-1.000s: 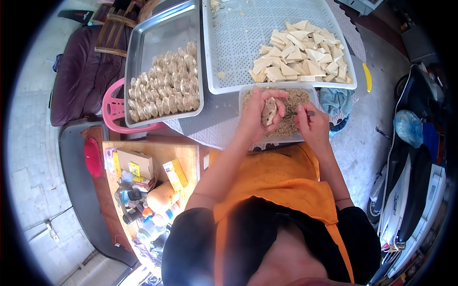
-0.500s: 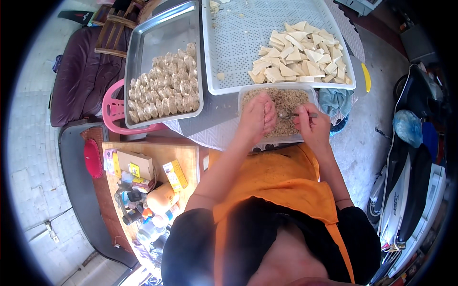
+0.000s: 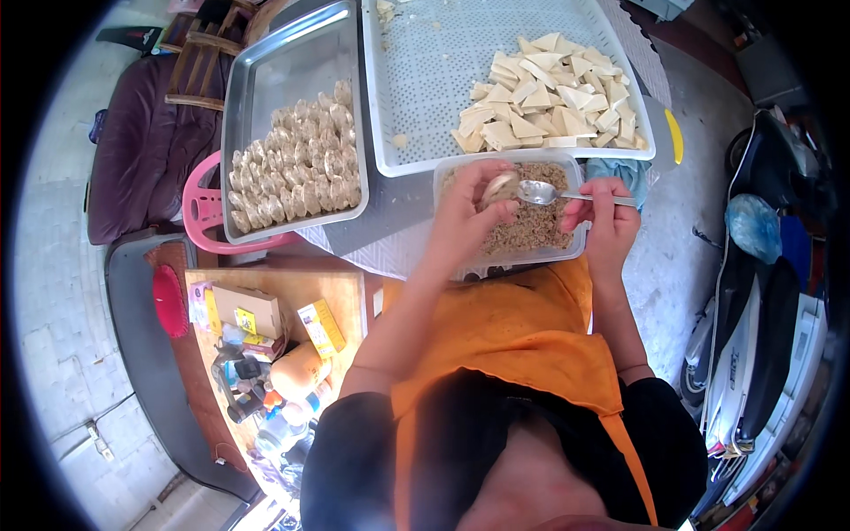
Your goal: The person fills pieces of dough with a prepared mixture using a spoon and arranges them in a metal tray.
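Note:
My left hand (image 3: 460,217) grips a stuffed tofu piece (image 3: 501,188) between thumb and fingers, above a clear plastic tub (image 3: 577,241). Brown minced filling (image 3: 529,232) lies in that tub. In my right hand (image 3: 609,214) a metal spoon (image 3: 538,192) is pinched by its handle, its bowl close to the piece; whether they touch I cannot tell. Pale tofu triangles (image 3: 558,97) are heaped in a white perforated tray (image 3: 425,84) beyond the tub. To the left, rows of filled pieces (image 3: 297,164) stand in a metal tray (image 3: 274,75).
A pink plastic chair (image 3: 202,208) sits under the metal tray's left edge. Boxes and bottles crowd a wooden table (image 3: 279,283) at lower left. A blue-green cloth (image 3: 624,173) lies by the tub's right corner. A scooter (image 3: 753,345) stands at the far right.
My right hand has drawn the spoon up and to the right, so its bowl now shows. My left hand has turned and opened out, showing the piece it holds. The view has shifted slightly.

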{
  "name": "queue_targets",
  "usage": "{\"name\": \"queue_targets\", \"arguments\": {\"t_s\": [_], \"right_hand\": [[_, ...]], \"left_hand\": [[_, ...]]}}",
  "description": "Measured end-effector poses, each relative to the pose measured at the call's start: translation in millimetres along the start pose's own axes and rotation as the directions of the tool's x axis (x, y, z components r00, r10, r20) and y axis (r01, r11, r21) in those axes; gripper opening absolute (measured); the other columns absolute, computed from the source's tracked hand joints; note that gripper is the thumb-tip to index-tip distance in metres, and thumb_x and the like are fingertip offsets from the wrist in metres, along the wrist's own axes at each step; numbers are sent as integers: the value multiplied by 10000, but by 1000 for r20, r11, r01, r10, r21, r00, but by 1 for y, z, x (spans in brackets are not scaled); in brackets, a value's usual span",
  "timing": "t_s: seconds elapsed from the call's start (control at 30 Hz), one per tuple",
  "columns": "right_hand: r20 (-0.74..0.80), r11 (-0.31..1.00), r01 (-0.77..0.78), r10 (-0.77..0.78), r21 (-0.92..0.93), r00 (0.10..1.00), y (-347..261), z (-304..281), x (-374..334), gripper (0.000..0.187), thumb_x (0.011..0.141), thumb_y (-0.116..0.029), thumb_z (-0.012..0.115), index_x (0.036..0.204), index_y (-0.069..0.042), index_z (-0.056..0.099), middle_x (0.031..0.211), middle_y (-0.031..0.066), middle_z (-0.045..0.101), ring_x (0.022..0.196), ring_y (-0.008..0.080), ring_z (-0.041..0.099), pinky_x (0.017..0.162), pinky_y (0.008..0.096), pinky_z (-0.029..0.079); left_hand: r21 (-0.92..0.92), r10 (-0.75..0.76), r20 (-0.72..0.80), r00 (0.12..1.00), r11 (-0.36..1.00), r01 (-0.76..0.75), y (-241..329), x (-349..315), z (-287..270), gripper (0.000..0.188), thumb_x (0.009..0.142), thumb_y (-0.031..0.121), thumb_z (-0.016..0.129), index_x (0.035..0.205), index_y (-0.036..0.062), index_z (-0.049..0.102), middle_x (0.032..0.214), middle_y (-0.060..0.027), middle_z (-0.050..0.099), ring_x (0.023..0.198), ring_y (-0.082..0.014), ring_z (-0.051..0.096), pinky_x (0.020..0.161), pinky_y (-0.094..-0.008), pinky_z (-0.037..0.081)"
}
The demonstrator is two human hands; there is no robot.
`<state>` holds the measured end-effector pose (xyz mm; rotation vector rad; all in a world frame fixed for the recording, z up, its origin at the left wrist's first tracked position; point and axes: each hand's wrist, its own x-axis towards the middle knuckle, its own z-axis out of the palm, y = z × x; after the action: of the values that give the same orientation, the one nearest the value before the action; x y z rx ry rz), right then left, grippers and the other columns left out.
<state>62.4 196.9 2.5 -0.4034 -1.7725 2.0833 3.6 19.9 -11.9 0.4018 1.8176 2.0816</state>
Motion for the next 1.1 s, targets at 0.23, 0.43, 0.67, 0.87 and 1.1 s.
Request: {"name": "queue_targets", "arguments": {"t_s": [0.23,0.43,0.67,0.87,1.1], "right_hand": [[19,992,61,-59,-110,998,10,-5,1,181,954,-157,485,862,-25,567,642,40,602,501,79,557,469,197,457],[138,948,-36,83,-316,987,21,0,-7,200,944,-183,516,854,-19,587,633,34,610,517,79,575,475,203,449],[164,916,4,67,-401,984,20,3,-6,199,939,-171,519,850,-6,586,612,44,609,505,89,582,470,211,449],[189,903,55,30,-427,982,24,2,-7,179,936,-150,518,842,-13,585,600,44,608,497,87,582,458,215,442],[200,881,104,-11,-461,980,24,4,-7,168,931,-132,520,828,-15,582,581,51,609,483,100,595,447,223,442]], "left_hand": [[-182,-269,13,963,946,267,4,-2,2,206,936,148,472,1122,60,482,837,-43,546,651,-100,494,526,-223,401],[-235,-179,52,982,954,187,-7,1,-3,179,948,207,449,998,50,520,783,-42,541,639,-121,491,584,-246,411],[-403,-278,-11,961,880,250,3,2,4,211,957,239,417,901,66,525,723,-22,505,620,-117,469,547,-238,389],[-571,-286,134,949,761,310,-2,-3,0,261,976,262,387,791,88,449,666,-4,417,511,-89,371,378,-199,256],[-432,-334,-16,942,852,295,14,2,11,289,980,269,378,794,68,470,648,-18,430,485,-75,365,347,-178,223]]}}
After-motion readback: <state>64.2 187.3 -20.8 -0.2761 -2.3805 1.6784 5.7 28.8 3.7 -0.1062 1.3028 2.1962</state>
